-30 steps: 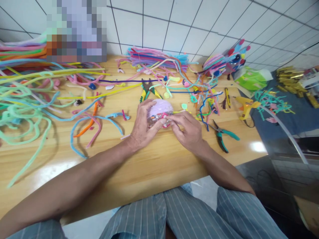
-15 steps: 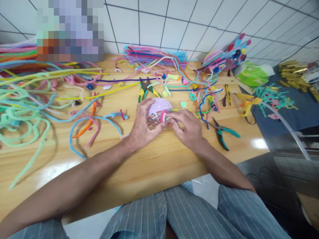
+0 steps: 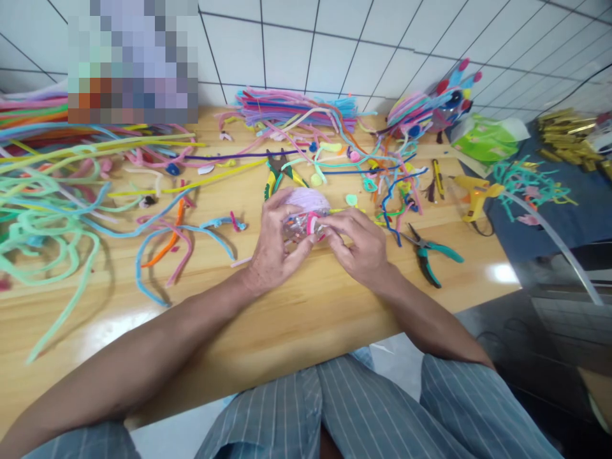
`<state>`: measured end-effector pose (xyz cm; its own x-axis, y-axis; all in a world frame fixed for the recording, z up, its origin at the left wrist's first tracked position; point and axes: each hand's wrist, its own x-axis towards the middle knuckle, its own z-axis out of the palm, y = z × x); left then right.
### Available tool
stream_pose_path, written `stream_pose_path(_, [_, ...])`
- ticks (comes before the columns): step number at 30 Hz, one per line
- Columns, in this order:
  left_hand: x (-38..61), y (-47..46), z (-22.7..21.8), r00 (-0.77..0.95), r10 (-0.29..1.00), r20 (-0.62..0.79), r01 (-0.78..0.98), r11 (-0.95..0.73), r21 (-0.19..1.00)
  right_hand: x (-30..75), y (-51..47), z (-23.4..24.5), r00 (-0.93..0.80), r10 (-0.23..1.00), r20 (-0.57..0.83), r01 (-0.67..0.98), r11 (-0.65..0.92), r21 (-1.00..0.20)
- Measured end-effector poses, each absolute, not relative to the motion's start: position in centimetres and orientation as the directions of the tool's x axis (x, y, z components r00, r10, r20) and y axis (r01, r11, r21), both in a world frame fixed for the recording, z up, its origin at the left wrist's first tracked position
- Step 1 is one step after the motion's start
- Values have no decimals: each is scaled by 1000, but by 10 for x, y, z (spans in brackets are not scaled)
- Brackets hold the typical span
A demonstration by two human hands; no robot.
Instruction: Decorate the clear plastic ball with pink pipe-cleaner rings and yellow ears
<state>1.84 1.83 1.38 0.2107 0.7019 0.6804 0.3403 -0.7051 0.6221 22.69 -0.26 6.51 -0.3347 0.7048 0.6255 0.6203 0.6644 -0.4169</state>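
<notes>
The left hand [image 3: 272, 245] is curled around the left side of a ball [image 3: 306, 199], its upper part wound in lilac fuzzy strands and its lower part clear and shiny. The right hand [image 3: 361, 242] comes in from the other side, thumb and forefinger pressed together, pinching the right end of a small pink-and-white piece [image 3: 312, 224] against the clear part. The left thumb reaches close under that piece; whether it touches cannot be told. The ball sits between the hands, roughly midway from the near edge to the far edge of the tabletop [image 3: 296, 319].

To do this well, I judge, the left palm should be the steady base, cupping without squashing the lilac winding, while the right fingertips alone make small, square pushes. Keeping the left thumb off the face of the piece would leave its outline in sight.

Wood grain shows from the hands down to the near edge, so drawing the elbows back seems easiest. Toward the far edge, green-and-yellow pliers [image 3: 271, 178] lie just behind the ball. Teal pliers [image 3: 422, 245] limit a swing toward the right edge, where a yellow glue gun [image 3: 473, 194] lies. Loose fuzzy stems [image 3: 52, 236] crowd the left.
</notes>
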Motion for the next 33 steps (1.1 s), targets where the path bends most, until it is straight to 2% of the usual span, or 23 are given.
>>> stream_pose_path(4, [18,15,18,233,660,714,349,-742,573,227,-3,65,-322,728,605,613,647,-453])
stream_pose_path(12, [17,13,17,272,681,680,417,-720,555,224,-2,66,-317,732,603,592,650,-477])
stream_pose_path(25, [16,16,18,299,637,710,409,-758,508,222,-3,66,-311,709,633,593,665,-454])
stream_pose_path(33, [15,15,16,307,653,693,410,-748,523,222,-5,61,-276,766,580,585,613,-531])
